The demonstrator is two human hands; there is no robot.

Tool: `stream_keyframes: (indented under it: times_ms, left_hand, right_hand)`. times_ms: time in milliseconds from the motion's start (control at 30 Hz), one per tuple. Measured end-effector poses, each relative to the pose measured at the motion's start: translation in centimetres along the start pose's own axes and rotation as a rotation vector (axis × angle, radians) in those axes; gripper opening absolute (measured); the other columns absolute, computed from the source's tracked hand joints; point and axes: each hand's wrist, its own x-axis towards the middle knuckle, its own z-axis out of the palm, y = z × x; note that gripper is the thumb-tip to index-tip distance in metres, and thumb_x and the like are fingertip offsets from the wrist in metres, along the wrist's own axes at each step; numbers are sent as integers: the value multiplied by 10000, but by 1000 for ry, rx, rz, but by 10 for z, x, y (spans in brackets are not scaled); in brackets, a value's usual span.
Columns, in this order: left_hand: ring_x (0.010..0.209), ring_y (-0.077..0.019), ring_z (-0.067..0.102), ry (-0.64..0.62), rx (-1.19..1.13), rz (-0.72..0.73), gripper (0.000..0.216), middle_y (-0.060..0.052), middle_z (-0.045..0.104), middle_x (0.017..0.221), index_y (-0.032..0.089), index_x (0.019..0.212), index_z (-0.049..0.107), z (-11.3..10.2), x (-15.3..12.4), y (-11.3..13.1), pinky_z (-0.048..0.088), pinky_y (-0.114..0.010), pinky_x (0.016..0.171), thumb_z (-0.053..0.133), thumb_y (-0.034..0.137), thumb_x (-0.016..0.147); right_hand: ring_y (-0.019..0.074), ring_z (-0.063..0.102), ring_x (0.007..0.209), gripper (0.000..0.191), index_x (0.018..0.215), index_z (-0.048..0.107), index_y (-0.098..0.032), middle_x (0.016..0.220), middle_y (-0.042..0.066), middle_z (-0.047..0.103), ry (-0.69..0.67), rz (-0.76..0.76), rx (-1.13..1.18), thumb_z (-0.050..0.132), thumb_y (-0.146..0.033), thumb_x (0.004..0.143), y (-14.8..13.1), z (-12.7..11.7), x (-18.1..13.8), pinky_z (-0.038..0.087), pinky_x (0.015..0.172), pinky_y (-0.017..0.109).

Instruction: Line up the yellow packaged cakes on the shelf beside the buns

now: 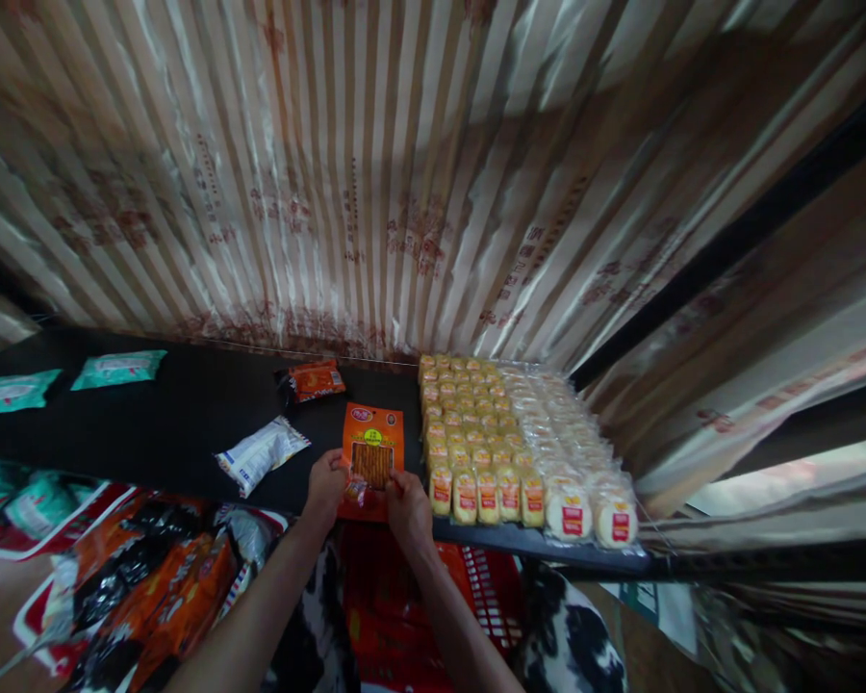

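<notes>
An orange snack packet (pixel 373 454) with a clear window showing brown sticks lies face up at the front edge of the black shelf. My left hand (pixel 326 486) grips its left side, fingers closed on the edge. On the opposite side, my right hand (pixel 408 505) pinches the packet's lower right edge. Just left of it rests a white and blue packet (pixel 262 454), and behind that an orange and black packet (pixel 310 381). To the right stand tight rows of wrapped yellow cakes (pixel 487 494), followed by rows of wrapped white round cakes (pixel 569 510).
Two green packets (pixel 119 370) lie at the shelf's left. Below the front edge are a basket of orange and black packets (pixel 180 587) and a red basket (pixel 480 587) between my knees. A striped curtain (pixel 332 192) hangs behind; a dark post (pixel 728 241) slants at right.
</notes>
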Motion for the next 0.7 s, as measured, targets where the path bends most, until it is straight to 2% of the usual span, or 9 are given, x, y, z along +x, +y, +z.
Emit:
stream_keyframes:
  times_ms: [300, 400, 533, 700]
  left_hand:
    - [825, -134, 662, 11, 89, 146, 406, -83, 691, 937, 118, 920, 594, 7, 16, -8, 510, -199, 696, 393, -100, 642]
    - [818, -139, 658, 9, 98, 150, 415, -100, 684, 946, 104, 945, 587, 11, 17, -6, 514, -216, 700, 377, -100, 650]
    - [786, -128, 652, 4, 137, 178, 442, -67, 684, 908, 120, 976, 594, 19, 16, 0, 508, -203, 681, 380, -96, 657]
    - [814, -125, 636, 66, 255, 263, 446, -34, 678, 879, 151, 1001, 615, 27, 22, 2, 488, -186, 723, 413, -74, 673]
  right_hand:
    - [220, 584, 955, 378, 1058, 644, -99, 1000, 146, 629, 72, -81, -69, 366, -152, 808, 5, 15, 9, 456, 883, 334]
    - [223, 564, 998, 397, 1081, 628, -71, 1038, 165, 611, 92, -85, -79, 355, -147, 802, 6, 19, 14, 445, 907, 328]
    - [234, 534, 1058, 413, 1100, 613, -57, 1077, 177, 596, 135, -86, -103, 347, -155, 799, 7, 23, 22, 420, 951, 348]
    - [268, 507, 1114, 447, 1141, 582, -23, 1167, 219, 559, 155, -47, -131, 347, -144, 780, 6, 26, 32, 397, 970, 389]
